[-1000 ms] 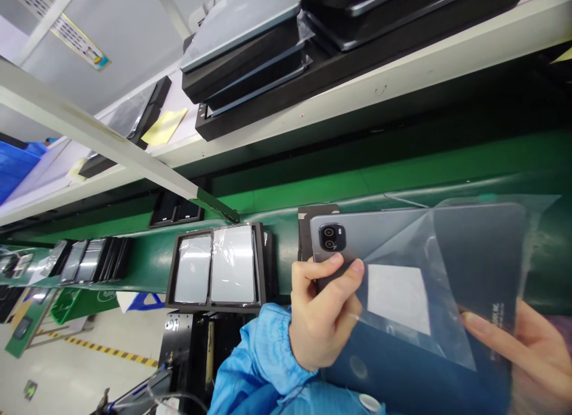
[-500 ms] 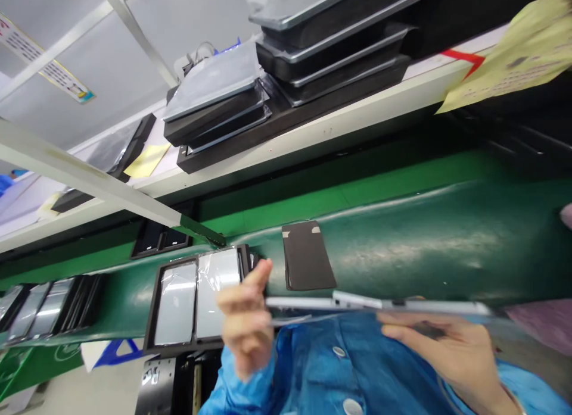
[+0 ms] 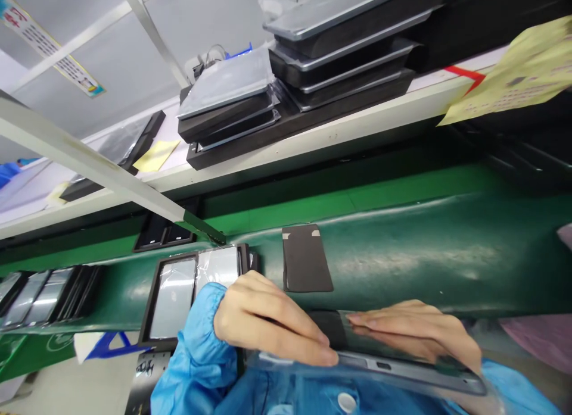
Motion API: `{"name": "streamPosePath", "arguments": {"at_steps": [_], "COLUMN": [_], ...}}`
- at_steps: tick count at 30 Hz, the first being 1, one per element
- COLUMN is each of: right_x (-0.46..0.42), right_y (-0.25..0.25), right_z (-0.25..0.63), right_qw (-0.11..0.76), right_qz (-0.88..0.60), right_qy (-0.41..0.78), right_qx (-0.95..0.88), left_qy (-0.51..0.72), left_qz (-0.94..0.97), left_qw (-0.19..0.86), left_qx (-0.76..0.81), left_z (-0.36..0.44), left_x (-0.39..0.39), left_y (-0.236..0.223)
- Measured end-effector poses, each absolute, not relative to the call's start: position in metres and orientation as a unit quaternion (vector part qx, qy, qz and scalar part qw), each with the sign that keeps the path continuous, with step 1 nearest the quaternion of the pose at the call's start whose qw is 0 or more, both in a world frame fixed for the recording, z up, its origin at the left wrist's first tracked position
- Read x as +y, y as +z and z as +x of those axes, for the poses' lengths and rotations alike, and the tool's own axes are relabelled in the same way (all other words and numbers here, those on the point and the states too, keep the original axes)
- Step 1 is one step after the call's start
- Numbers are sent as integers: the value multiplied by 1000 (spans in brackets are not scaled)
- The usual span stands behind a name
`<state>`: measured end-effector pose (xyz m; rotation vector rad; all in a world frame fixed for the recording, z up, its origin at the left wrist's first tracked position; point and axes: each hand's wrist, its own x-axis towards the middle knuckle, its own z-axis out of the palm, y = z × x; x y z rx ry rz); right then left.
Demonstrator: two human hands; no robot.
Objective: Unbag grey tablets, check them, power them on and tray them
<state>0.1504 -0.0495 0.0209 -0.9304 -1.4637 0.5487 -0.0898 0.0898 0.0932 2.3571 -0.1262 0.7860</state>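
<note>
A flat tablet with a glossy dark face and a silver edge is tilted close against my blue work coat. Clear plastic film hangs about its lower edge. Across its left part reaches my left hand, fingers pressed together, their tips on the silver edge. My right hand grips the right part, fingers lying along the glossy face, which mirrors them. The right thumb is hidden. Beyond both hands, a dark grey rectangular pad with light corner patches lies on the green conveyor belt.
On the belt to the left is a black tray with film-wrapped silver panels; more trays stand farther left. Above runs a white shelf bearing stacked black trays. A slanting white post meets the belt's far side. A yellow sheet hangs at right.
My left hand has swung from the tablet's left end across to its near edge. The tablet, earlier seen edge-on, has tipped so its glossy face shows. The right hand has turned with it.
</note>
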Motion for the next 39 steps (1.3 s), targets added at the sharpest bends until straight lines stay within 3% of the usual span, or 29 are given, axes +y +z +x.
{"name": "streamPosePath", "arguments": {"at_steps": [10, 14, 18, 25, 29, 32, 34, 36, 39], "right_x": [-57, -64, -68, -66, -60, -47, -37, -31, -36], "right_y": [8, 2, -5, -18, -26, -23, -19, -19, -25], "right_z": [154, 155, 152, 142, 142, 145, 144, 142, 144], "right_qw": [606, 562, 563, 566, 654, 731, 764, 768, 711], "right_qz": [-383, -487, -593, -603, -558, -529, -512, -502, -540], "right_qy": [316, 308, 223, 251, 300, 274, 268, 290, 330], "right_qx": [-622, -593, -530, -503, -413, -332, -288, -272, -306], "left_qy": [179, 186, 177, 273, 387, 537, 494, 415, 480], "left_qz": [951, 959, 963, 884, 736, 571, 545, 472, 294], "left_qw": [215, 200, 202, 379, 548, 579, 605, 700, 724], "left_qx": [-133, -76, -16, -33, 86, 223, 305, 339, 398], "left_z": [-76, -78, -81, -76, -83, -86, -79, -66, -50], "left_x": [98, 97, 97, 93, 93, 77, 54, 27, 6], "left_y": [143, 137, 119, 86, 55, 2, -41, -77, -97]}}
